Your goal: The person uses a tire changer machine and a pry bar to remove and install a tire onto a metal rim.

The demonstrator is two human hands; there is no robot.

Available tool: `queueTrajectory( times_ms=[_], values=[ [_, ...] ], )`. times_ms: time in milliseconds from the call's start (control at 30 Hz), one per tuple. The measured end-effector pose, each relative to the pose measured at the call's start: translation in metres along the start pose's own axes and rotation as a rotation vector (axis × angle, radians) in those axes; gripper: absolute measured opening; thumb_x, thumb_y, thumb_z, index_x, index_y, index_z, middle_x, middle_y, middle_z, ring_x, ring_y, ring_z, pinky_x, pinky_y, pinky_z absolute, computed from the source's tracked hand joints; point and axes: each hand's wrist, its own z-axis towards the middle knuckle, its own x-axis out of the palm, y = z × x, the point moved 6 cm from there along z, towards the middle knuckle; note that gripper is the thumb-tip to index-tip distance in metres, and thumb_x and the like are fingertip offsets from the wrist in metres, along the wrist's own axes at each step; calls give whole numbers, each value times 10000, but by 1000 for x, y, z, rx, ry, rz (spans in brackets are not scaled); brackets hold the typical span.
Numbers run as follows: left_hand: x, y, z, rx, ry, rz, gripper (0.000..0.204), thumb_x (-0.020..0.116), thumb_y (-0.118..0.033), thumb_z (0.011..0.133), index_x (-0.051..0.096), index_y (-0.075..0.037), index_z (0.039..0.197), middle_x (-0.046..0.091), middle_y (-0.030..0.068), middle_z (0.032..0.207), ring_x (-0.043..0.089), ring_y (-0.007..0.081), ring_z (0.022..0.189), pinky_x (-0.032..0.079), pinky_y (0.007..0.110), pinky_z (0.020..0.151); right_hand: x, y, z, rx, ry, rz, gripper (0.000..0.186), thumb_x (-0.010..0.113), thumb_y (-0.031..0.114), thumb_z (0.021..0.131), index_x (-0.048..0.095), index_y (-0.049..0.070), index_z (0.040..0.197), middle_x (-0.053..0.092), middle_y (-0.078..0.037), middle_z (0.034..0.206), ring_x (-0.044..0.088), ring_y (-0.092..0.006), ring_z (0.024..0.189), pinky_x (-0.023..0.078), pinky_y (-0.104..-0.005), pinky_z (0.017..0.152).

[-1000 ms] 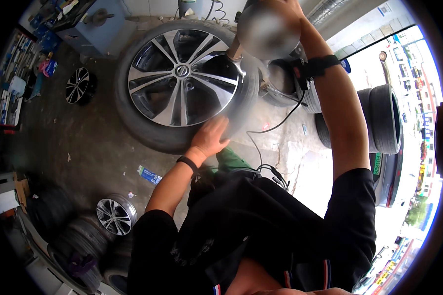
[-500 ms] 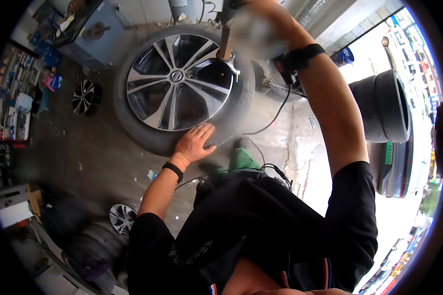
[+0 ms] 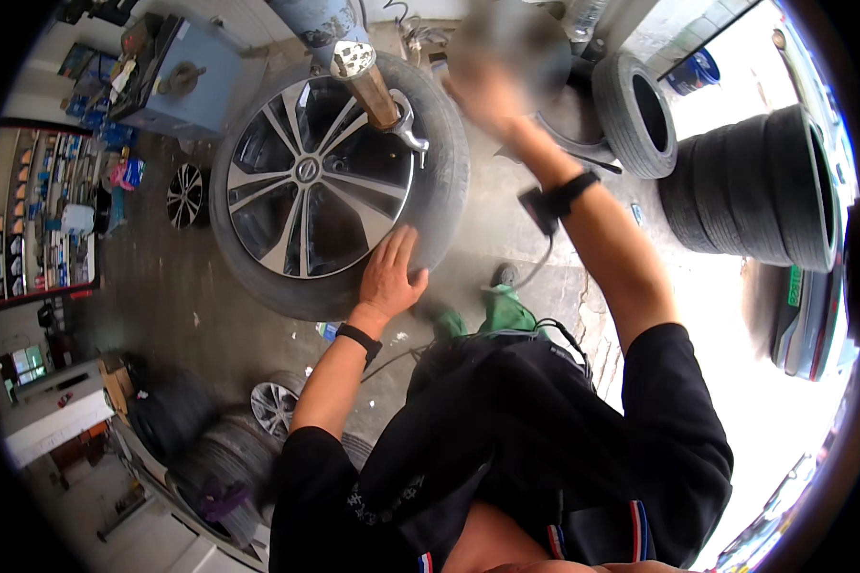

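A wheel with a silver-and-black spoked rim (image 3: 306,234) and a black tyre (image 3: 258,286) lies flat in front of me. My left hand (image 3: 390,280) rests on the tyre's near side, fingers stretched out toward the rim edge. At the rim's upper right sits a curved metal tyre-changer head (image 3: 411,134) on a rusty hexagonal shaft (image 3: 375,95), below a grey-blue column (image 3: 315,24). My right hand (image 3: 492,100) is raised beyond the tyre's right side, apart from the shaft. Motion blur hides its fingers and anything in them.
On the right stand a row of black tyres (image 3: 736,181) and one leaning tyre (image 3: 633,115). A blue bucket (image 3: 695,72) is behind them. At left are a grey cabinet (image 3: 186,76), shelves of small goods (image 3: 48,210) and a loose rim (image 3: 186,196). Another rim (image 3: 275,409) lies lower left.
My right hand has come away from beside the top of the shaft, which now leans more in view. The view has shifted; my left hand stays on the tyre.
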Motion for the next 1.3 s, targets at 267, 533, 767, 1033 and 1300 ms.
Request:
queueTrajectory(
  times_ms=[267, 533, 767, 1033, 1300],
  values=[
    [6, 7, -7, -85, -6, 203, 777, 723, -350, 796, 506, -19, 1464, 534, 159, 1488, 534, 334, 1313, 461, 435, 1099, 95, -33, -89, 100, 377, -102, 518, 747, 597, 826, 716, 81, 862, 713, -149, 777, 713, -378, 821, 555, -482, 740],
    [13, 5, -7, -45, -30, 281, 733, 676, -397, 832, 528, -8, 1435, 547, 165, 1479, 556, 338, 1287, 476, 454, 1060, 100, -25, -69, 104, 555, -241, 562, 749, 651, 775, 728, 92, 834, 734, -145, 802, 728, -362, 794, 562, -470, 703],
    [17, 3, -3, -59, 10, 323, 757, 676, -394, 820, 502, -1, 1443, 538, 177, 1481, 557, 371, 1273, 462, 476, 1070, 89, -48, -72, 83, 537, 1, 649, 670, 711, 840, 762, 71, 894, 729, -189, 826, 712, -401, 833, 557, -483, 749],
    [12, -7, 6, -11, 4, 435, 723, 579, -460, 923, 484, 62, 1413, 565, 253, 1404, 577, 437, 1247, 475, 519, 1053, 87, -303, -146, 682, 220, 12, 432, 579, 398, 953, 749, 1, 953, 720, -271, 948, 692, -451, 977, 540, -510, 904],
    [21, 4, -10, -29, 132, 448, 793, 529, -515, 935, 410, 71, 1456, 533, 322, 1375, 582, 487, 1207, 475, 568, 1013, 278, -385, -292, 992, 653, 136, 412, 591, 340, 920, 757, 9, 1101, 720, -252, 1144, 673, -418, 1125, 514, -478, 1024]
  ],
)
